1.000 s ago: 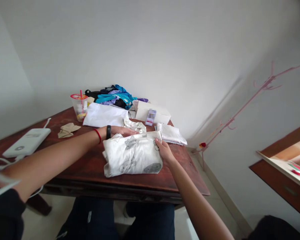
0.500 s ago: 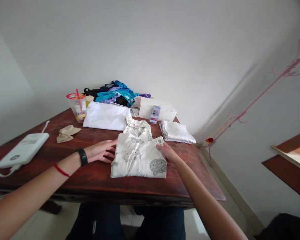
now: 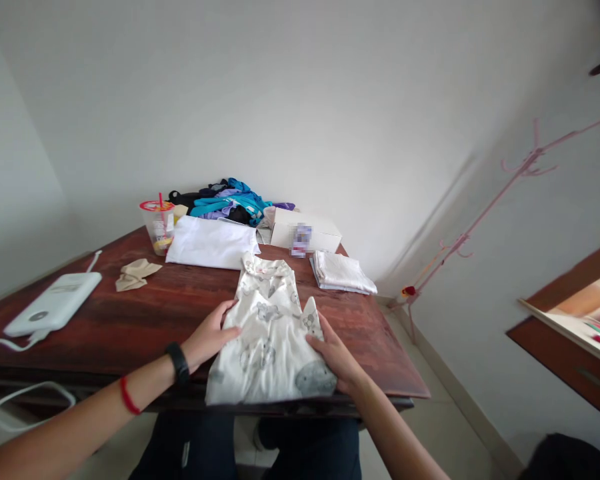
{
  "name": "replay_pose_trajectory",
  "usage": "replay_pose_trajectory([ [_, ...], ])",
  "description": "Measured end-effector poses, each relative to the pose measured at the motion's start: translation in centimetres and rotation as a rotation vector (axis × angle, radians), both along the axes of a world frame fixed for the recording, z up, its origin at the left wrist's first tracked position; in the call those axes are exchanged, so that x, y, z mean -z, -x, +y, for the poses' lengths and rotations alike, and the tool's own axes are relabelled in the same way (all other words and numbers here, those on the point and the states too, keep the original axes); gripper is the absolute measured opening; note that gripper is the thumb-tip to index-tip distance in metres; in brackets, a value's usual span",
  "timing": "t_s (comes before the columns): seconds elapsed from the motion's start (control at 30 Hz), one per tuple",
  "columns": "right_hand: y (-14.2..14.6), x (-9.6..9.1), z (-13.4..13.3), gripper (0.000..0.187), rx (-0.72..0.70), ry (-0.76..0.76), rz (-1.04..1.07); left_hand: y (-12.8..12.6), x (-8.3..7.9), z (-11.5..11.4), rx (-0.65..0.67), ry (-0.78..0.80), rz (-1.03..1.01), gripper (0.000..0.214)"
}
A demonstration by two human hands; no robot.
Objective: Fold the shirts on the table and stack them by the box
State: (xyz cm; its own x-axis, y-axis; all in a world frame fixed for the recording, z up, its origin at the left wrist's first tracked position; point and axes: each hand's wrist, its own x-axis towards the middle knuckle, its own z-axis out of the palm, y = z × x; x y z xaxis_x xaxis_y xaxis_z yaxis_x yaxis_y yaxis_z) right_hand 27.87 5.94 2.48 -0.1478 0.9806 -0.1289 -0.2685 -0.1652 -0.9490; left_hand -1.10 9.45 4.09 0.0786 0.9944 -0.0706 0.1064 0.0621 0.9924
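Note:
A white shirt with grey cartoon-cat prints point(image 3: 267, 347) lies folded in front of me, its collar pointing at the wall and its lower edge at the table's front edge. My left hand point(image 3: 214, 337) grips its left side, thumb on top and fingers beneath. On the other side, my right hand point(image 3: 333, 350) pinches the right edge, where a corner of cloth stands up. Both hands' fingertips are partly hidden under the fabric. Behind the collar rests a folded white cloth point(image 3: 210, 243). A folded pale garment point(image 3: 344, 271) lies to the right.
On the dark wooden table point(image 3: 180, 300) are a white power bank point(image 3: 55, 303) with a cable, a beige cloth point(image 3: 136, 274), a plastic cup with a straw point(image 3: 159, 227), a heap of clothes point(image 3: 230, 202) and a white box point(image 3: 307, 230). A pink coat stand point(image 3: 473, 230) leans rightward in view.
Both hands have closed on the shirt's sides. The folded shirt has come nearer to me, down to the table's front edge, and its right corner is now lifted.

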Motion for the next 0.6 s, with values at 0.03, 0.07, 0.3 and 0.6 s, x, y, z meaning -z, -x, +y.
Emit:
replay_pose_trajectory([
  [0.03,-0.1,-0.1,-1.9,0.083,-0.02,0.046,0.022,0.3,0.0,-1.6,0.049,0.006,-0.027,0.07],
  [0.07,-0.1,-0.3,-3.6,0.084,-0.026,0.078,0.047,0.6,0.1,-3.1,0.089,0.018,-0.053,0.072],
  [0.3,0.9,-0.6,-7.0,0.08,0.051,0.015,0.083,0.3,0.5,-6.5,-0.05,0.014,-0.175,0.066],
  [0.6,-0.3,-5.1,2.0,0.083,0.122,-0.233,-0.129,1.7,-5.4,0.8,-0.19,-0.134,-0.347,0.061],
])
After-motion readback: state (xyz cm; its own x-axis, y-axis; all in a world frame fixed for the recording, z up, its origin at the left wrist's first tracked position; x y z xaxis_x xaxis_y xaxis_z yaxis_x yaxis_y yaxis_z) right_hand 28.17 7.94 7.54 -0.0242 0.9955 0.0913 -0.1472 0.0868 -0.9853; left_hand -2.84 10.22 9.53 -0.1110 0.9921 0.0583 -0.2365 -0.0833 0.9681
